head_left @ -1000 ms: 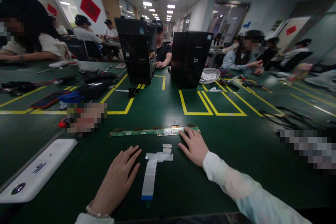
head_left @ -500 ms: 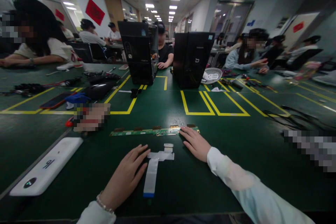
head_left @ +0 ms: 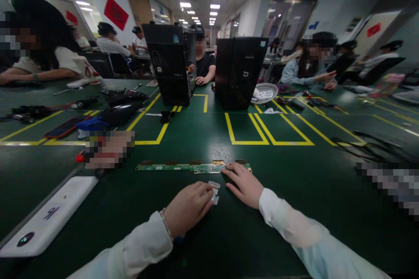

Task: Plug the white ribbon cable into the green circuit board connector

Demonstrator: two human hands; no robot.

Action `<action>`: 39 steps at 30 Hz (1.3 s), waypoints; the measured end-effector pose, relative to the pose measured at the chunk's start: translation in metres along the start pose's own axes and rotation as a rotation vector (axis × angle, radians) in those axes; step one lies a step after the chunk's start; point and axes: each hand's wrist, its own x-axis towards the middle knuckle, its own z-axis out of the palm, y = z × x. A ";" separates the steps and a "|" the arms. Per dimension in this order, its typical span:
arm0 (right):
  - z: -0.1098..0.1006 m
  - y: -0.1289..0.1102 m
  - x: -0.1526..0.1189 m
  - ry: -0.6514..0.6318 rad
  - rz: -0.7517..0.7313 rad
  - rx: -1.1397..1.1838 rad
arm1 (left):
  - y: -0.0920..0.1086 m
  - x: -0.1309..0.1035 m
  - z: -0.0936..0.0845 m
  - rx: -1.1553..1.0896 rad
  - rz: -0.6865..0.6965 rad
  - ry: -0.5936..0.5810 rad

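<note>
A long, narrow green circuit board (head_left: 176,167) lies across the tabletop in front of me. The fingers of my right hand (head_left: 245,184) rest on its right part, stretched out and slightly spread. Nearer to me, my left hand (head_left: 190,207) covers most of a white flat ribbon cable (head_left: 214,186). Its fingers are bent and closed around the cable near the connector end, which sticks out past the fingertips. The cable's long strip is hidden under the hand, apart from a bit of blue by the wrist.
Two black computer towers (head_left: 170,69) (head_left: 241,74) stand farther back, with a person seated behind them. To the left lie a white device (head_left: 49,218), a phone (head_left: 63,127) and dark cables. Black cables (head_left: 369,146) and a white basket (head_left: 265,92) are to the right. Yellow tape marks the green table.
My left hand has moved right and forward from beside the ribbon cable to over it, and its fingers have closed there. My right hand stays on the circuit board.
</note>
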 end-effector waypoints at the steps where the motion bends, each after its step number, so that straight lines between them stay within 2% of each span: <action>1: 0.000 -0.001 0.000 -0.006 -0.001 0.007 | 0.002 0.003 0.002 0.001 -0.027 0.009; 4: -0.001 -0.001 0.001 -0.028 -0.014 0.025 | 0.008 0.009 0.007 -0.006 -0.096 0.029; 9: 0.001 0.001 0.001 -0.059 -0.029 0.033 | 0.009 0.006 0.010 -0.030 -0.121 0.036; 14: 0.003 0.002 0.001 -0.070 -0.019 0.032 | 0.005 0.000 0.012 -0.066 -0.108 -0.009; 23: 0.004 -0.001 -0.001 -0.057 -0.007 0.041 | 0.007 -0.001 0.019 -0.039 -0.081 0.030; 28: 0.003 -0.003 -0.002 -0.051 -0.003 0.038 | 0.008 0.001 0.020 0.003 -0.079 0.004; 34: 0.003 -0.004 -0.001 -0.044 0.000 0.041 | 0.007 0.001 0.022 0.029 -0.090 0.046; 39: 0.002 -0.005 -0.001 -0.056 0.008 0.039 | 0.007 0.001 0.023 0.027 -0.105 0.017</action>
